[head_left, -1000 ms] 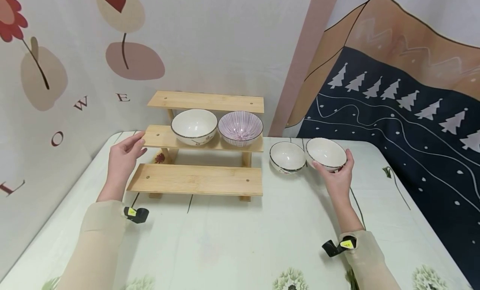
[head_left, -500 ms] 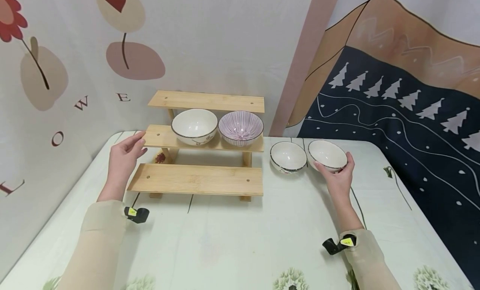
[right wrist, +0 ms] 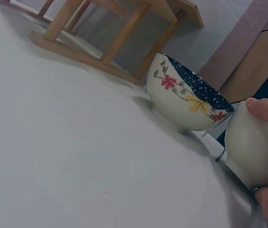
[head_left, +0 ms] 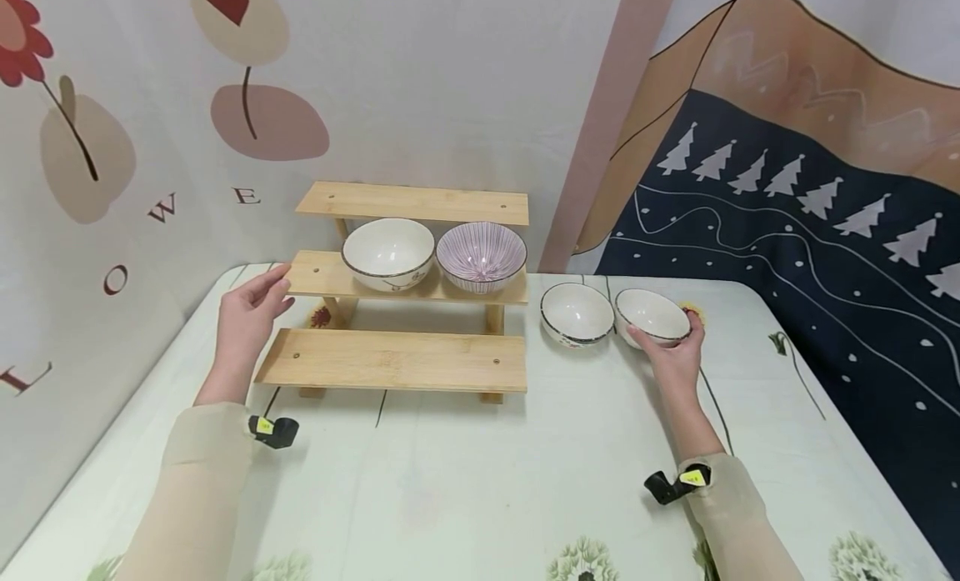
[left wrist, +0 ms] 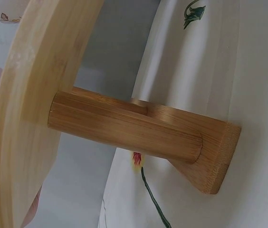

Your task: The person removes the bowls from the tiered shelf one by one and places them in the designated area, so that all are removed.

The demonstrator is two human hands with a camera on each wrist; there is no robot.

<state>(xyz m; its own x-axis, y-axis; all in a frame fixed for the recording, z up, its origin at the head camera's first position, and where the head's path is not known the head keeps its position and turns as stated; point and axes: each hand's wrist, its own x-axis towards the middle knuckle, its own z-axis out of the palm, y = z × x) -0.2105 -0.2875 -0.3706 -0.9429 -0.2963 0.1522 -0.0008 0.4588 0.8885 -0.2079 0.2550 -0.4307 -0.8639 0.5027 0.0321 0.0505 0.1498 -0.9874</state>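
My right hand (head_left: 675,360) grips a white bowl (head_left: 651,313) with a dark rim, thumb on the near side and fingers at its right. In the right wrist view the held bowl (right wrist: 249,145) sits low, close over the tabletop. Right beside it on the table stands another white bowl (head_left: 576,314), whose outside shows red and yellow flowers and a dark blue speckled patch. My left hand (head_left: 247,327) pinches the left end of the middle board of a three-tier bamboo shelf (head_left: 390,360); in the left wrist view the board (left wrist: 24,109) hides most of that hand.
A larger white bowl (head_left: 388,252) and a purple-striped bowl (head_left: 482,256) stand side by side on the middle board. The table bears a pale flower-print cloth (head_left: 450,481). Printed curtains (head_left: 435,81) hang behind and to the right of it.
My right hand has lowered its bowl slightly, so that it sits level with the bowl beside it. The left hand and the shelf have not moved.
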